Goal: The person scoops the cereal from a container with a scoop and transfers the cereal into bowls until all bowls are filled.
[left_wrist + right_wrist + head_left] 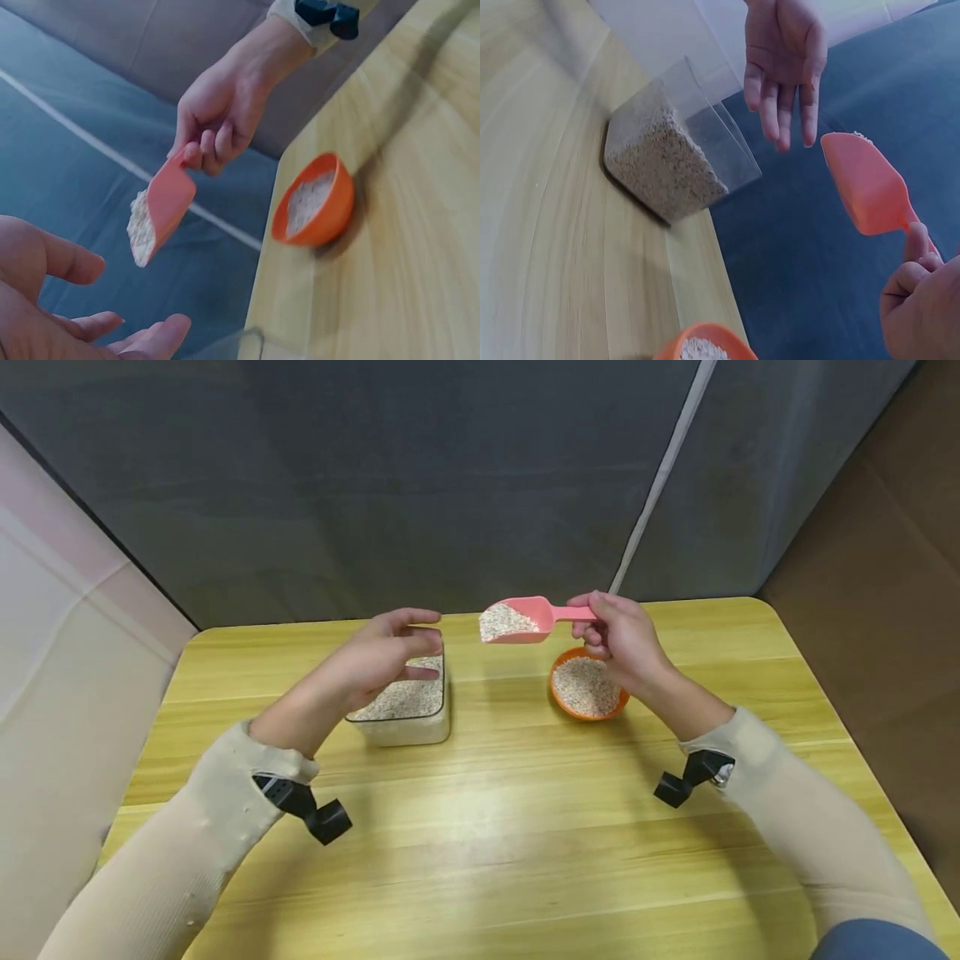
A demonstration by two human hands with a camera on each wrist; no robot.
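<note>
a pink scoop [517,619] is held above the yellow wooden surface [525,827] by the right hand [618,639], whose fingers [214,146] are curled round the handle so that the bowl of the scoop is kept nearly level; a load of pale grain [504,622] is thereby retained in it. the scoop is seen in the air between 2 vessels, well apart from the surface: a clear square container [408,706] partly filled with the same grain to its left, and a small orange bowl [588,687], also holding grain, just below and beside the right hand. the left hand [378,656] is held over the open top of the container with its fingers [780,105] straight and slightly spread, nothing being gripped; whether the rim is touched cannot be told. in the left wrist view the scoop is shown tilted with its mouth toward the left palm, the grain heaped against the lower lip. both vessels are set near the far edge of the surface, close together, so that only a short span lies between them. a dark grey backdrop [450,485] is seen behind, and a black wrist-camera mount [303,806] is seen at each cream sleeve [187,852].
</note>
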